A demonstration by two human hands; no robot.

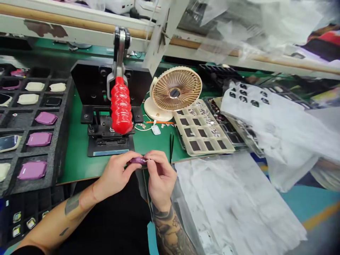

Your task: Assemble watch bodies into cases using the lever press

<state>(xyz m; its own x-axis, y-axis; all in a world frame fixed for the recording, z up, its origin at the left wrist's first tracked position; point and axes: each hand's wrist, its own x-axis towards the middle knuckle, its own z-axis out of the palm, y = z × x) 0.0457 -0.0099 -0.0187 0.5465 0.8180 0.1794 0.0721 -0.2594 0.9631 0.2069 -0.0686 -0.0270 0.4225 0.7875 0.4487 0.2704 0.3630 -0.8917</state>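
Near the bench's front edge, my left hand [115, 173] pinches a small purple case [137, 160], much like the purple cases in the foam tray. My right hand [161, 175] closes on the case's right end, where a thin, light-coloured piece shows at the fingertips; its kind is too small to tell. Fingers cover much of the case. Just beyond my hands stands a black toggle press [111, 141] with a red ribbed handle [121, 106]. A pair of dark tweezers [171, 147] lies to the right of my right hand.
On the left, a dark foam tray [60, 141] holds purple and cream cases. A fan [176, 90] stands behind a compartment box [209, 141] of small parts. White sheeting [233, 202] covers the right side. A shelf beam [79, 26] crosses the back.
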